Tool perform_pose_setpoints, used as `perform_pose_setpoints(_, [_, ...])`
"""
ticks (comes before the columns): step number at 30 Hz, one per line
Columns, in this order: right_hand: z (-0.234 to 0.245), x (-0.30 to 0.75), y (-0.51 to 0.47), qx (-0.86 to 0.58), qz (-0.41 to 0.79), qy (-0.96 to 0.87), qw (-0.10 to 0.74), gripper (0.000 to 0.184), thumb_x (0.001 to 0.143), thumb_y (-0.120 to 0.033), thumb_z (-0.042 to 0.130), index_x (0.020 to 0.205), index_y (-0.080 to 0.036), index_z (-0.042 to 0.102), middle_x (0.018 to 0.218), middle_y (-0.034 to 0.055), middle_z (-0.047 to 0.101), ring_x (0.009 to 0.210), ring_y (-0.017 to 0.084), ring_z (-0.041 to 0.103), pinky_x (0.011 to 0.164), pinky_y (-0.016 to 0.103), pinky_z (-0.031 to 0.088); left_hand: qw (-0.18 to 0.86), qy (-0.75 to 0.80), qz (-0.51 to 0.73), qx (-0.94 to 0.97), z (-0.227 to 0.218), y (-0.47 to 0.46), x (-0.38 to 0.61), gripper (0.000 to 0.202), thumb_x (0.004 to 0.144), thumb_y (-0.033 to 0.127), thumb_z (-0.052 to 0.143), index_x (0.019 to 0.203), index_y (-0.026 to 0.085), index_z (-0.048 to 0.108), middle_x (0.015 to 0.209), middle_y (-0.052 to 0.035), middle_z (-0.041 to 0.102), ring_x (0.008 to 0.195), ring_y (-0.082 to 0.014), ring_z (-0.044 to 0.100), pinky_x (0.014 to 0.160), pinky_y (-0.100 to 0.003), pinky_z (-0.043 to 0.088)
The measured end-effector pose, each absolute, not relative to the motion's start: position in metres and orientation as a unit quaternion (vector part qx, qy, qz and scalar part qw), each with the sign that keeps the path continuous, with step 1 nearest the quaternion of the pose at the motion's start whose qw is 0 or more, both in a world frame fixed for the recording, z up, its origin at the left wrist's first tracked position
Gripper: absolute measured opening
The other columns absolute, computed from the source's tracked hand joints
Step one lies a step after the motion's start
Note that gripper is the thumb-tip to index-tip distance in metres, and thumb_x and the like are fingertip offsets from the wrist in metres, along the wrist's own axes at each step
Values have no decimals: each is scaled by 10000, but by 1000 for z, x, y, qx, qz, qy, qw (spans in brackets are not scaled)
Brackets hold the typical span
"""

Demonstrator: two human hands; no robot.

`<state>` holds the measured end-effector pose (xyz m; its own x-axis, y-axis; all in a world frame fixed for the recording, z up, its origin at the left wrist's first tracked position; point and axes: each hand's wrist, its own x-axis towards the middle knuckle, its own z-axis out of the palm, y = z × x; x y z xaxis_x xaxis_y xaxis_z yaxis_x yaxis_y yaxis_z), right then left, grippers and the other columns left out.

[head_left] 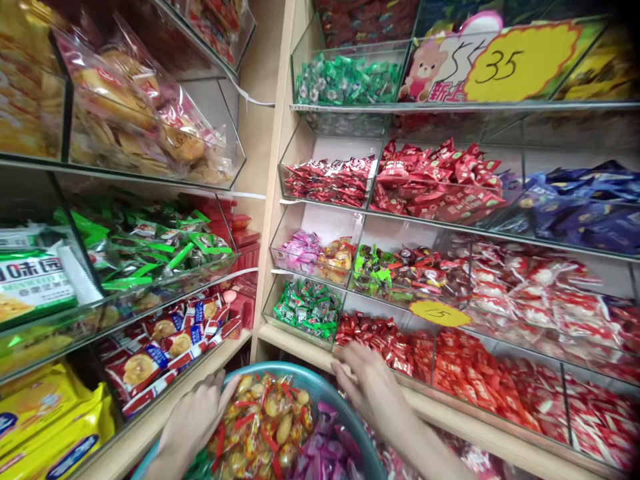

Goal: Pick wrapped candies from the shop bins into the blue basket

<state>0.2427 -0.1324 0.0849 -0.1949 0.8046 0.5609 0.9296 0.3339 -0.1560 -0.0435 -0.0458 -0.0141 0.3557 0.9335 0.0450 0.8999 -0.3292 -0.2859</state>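
Steadying the blue basin (317,381) of wrapped sweets (260,427) beside the shelves (480,427) calls for even support from both sides; the left hand (193,413) has fingers loosely extended, the right hand (373,383) bent ones, whether gripping I cannot tell

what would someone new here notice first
Probably the large yellow jagged sign marked 35, upper right. Next, the round teal plastic basin at bottom centre, holding gold-and-red wrapped sweets and purple wrapped sweets, the left hand by its left side and the right hand by its right rim.
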Motion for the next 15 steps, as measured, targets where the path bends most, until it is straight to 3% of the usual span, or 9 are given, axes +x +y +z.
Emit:
perform_pose_setpoints(4, [186,225,-72,-527,-193,-778,284,190,908,-236,419,858,-191,596,856,55,610,781,173,576,704,280,423,147,-566,58,-809,-11,-49,-42,752,733,-85,238,1383,279,349,1394,-135,455,1164,-281,537,872,-424,507])
perform_pose_setpoints(7, [237,222,-6,-591,-224,-735,247,220,906,-238,390,923,-186,603,946,89,631,886,209,591,758,304,424,140,-570,67,-807,-12,-46,-43,781,720,-91,247,1389,304,322,1390,-129,462,1166,-283,536,872,-429,506])
perform_pose_setpoints(11, [263,229,76,-702,-158,-667,196,289,870,-221,465,1135,-144,549,1140,170,593,1044,261,563,822,336,425,116,-581,72,-803,-18,-40,-45,753,738,-59,303,1387,321,317,1410,-123,438,1219,-279,490,913,-435,480])
perform_pose_setpoints(15, [259,236,128,-731,-111,-648,183,482,801,-325,621,1216,-116,492,1190,197,565,1054,281,556,831,361,443,95,-587,48,-803,-27,-36,-47,628,789,63,405,1374,286,371,1373,-157,475,1186,-290,517,909,-446,476])
